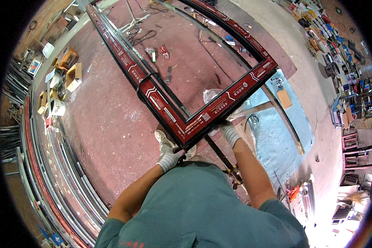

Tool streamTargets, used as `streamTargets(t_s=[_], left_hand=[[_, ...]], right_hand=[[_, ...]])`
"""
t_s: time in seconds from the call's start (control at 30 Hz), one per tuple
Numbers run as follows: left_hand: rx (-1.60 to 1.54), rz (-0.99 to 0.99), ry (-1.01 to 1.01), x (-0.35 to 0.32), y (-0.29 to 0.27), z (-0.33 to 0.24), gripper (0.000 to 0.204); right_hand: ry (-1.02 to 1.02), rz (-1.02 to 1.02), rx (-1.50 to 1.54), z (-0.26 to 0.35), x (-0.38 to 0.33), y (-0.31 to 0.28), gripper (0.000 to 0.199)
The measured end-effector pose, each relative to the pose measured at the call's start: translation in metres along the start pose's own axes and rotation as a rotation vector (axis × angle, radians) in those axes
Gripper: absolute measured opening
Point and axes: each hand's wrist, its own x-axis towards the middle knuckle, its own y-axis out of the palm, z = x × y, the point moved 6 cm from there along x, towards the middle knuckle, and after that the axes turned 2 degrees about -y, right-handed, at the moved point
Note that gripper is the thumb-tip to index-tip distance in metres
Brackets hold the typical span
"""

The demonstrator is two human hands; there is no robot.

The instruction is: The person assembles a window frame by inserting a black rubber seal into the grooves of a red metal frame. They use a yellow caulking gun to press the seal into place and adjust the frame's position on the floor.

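A large rectangular window or door frame (133,73), black-edged with dark red printed film, stretches away from me, one corner close to my body. My left hand (169,159), in a pale glove with a striped cuff, is closed at this corner; a small dark thing shows at its fingertips, too little to name. My right hand (228,132), gloved alike, reaches to the underside of the frame's near side, its fingers hidden by the frame. Beneath that side a dark bar (220,153) runs back toward me. A black cord (141,87) loops around the left side of the frame.
Metal stand bars (283,118) cross a blue sheet (279,155) on the right. Cables (138,35) and a red tool (164,51) lie on the reddish floor. Long profiles (43,177) line the left, near cardboard boxes (73,77). Crowded shelves (338,62) stand far right.
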Motion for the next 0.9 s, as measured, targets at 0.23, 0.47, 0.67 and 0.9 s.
streamTargets(t_s=[0.23,0.47,0.67,0.9], left_hand=[[-0.089,0.06,-0.138,-0.015,0.0,-0.005,0.026],[-0.112,-0.001,-0.184,-0.022,-0.001,-0.009,0.028],[-0.173,0.025,-0.125,-0.024,-0.003,-0.009,0.036],[-0.026,-0.131,-0.095,-0.035,-0.018,0.005,0.054]], right_hand=[[0.062,-0.109,-0.388,0.144,0.036,-0.046,0.033],[-0.159,-0.594,-0.721,0.245,0.008,-0.027,0.03],[-0.351,-0.44,-1.107,0.234,-0.082,-0.002,0.027],[0.377,-0.068,-0.977,0.145,-0.237,0.039,0.05]])
